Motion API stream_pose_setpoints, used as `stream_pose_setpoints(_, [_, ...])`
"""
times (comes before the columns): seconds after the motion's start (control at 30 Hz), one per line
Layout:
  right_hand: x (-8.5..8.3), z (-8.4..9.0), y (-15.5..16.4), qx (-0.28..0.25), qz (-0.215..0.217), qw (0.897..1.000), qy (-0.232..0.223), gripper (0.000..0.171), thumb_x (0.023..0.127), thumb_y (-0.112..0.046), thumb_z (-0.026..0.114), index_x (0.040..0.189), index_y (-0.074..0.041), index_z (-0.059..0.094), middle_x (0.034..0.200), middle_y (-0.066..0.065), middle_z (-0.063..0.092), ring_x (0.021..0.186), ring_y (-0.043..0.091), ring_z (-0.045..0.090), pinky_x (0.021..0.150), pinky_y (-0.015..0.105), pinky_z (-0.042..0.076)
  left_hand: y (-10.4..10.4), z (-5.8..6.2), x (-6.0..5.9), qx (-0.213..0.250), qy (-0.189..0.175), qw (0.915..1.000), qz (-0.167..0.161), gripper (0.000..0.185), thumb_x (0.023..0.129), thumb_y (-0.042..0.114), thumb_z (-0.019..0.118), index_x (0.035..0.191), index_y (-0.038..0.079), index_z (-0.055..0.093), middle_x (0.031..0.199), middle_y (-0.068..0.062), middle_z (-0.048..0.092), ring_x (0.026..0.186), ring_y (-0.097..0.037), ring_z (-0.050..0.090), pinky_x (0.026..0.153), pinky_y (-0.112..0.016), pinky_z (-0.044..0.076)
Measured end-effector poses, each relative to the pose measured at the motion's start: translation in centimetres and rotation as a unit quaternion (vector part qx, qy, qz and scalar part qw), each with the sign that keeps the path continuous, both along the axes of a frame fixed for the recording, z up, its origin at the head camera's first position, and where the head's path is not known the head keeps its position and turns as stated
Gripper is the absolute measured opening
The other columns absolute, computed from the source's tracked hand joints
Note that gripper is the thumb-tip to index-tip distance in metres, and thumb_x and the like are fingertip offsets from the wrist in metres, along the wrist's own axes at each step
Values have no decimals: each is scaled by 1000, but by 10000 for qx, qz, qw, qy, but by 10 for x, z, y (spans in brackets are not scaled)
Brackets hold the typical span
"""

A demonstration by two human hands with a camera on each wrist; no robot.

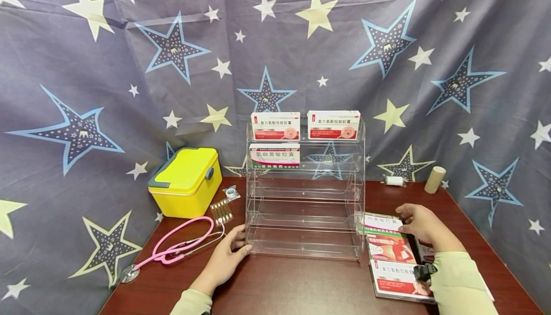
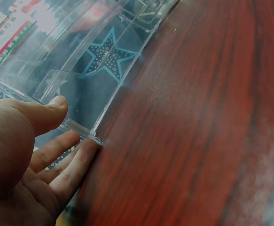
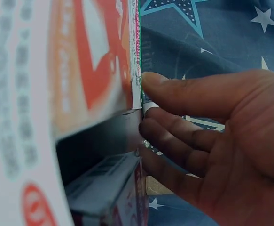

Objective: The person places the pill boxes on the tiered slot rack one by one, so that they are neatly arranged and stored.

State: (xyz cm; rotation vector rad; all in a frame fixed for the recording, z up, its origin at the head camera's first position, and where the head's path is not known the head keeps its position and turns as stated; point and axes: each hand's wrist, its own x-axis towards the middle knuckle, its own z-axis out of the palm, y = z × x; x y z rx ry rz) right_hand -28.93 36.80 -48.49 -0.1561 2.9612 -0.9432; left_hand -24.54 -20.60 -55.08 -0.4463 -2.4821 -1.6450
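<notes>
Left hand point(image 1: 225, 257) at lower centre, fingers straight, touches the clear rack's point(image 1: 303, 219) lower-left corner; right hand point(image 1: 424, 224) at lower right pinches the top box's point(image 1: 380, 223) far edge on the table point(image 1: 301, 286); box likely light, stiff, best taken by its short edges.

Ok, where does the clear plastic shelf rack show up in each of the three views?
Head: clear rack at centre table, left hand at its lower left corner.
Left wrist: its bottom corner upper left, against the fingers.
Right wrist: not in it; only medicine boxes and right hand.
Shared landmark: the star-print cloth.
</notes>
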Motion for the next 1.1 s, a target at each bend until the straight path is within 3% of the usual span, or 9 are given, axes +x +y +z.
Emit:
stream_pose_setpoints(0.2, [-1, -1, -1, 256, 377, 9990, 18, 52, 84, -1, 84, 131, 9, 63, 127, 33, 64, 115, 51, 62, 92, 63, 52, 1, 2, 1, 90, -94, 9999, -5, 55, 95, 6, 77, 146, 15, 57, 121, -14, 69, 105, -25, 69, 90, -31, 56])
stream_pose_setpoints(0.37, [-2, -5, 1, 55, 505, 9987, 52, 53, 79, 3, 86, 127, 9, 65, 119, 28, 67, 106, 44, 66, 85, 58, 55, 2, 2, 1, 74, -69, 9999, 19, 55, 95, 6, 78, 145, 16, 58, 120, -12, 69, 105, -23, 69, 90, -31, 56])
stream_pose_setpoints(0.67, [-3, 0, 0, 335, -20, 9993, 152, 60, 78, -3, 89, 131, 10, 63, 123, 33, 60, 103, 45, 63, 81, 57, 56, 3, 4, 2, 157, -145, 9998, 59, 55, 94, 3, 77, 144, 15, 59, 119, -12, 69, 105, -25, 68, 90, -33, 55])
stream_pose_setpoints(1.1, [6, 13, 7, 375, -444, 9971, 495, 26, 95, -10, 75, 117, 3, 72, 111, 27, 70, 101, 43, 66, 83, 61, 53, 4, 4, 2, 157, -188, 9996, 140, 57, 93, 0, 77, 145, 15, 59, 120, -12, 69, 105, -27, 68, 91, -36, 55])
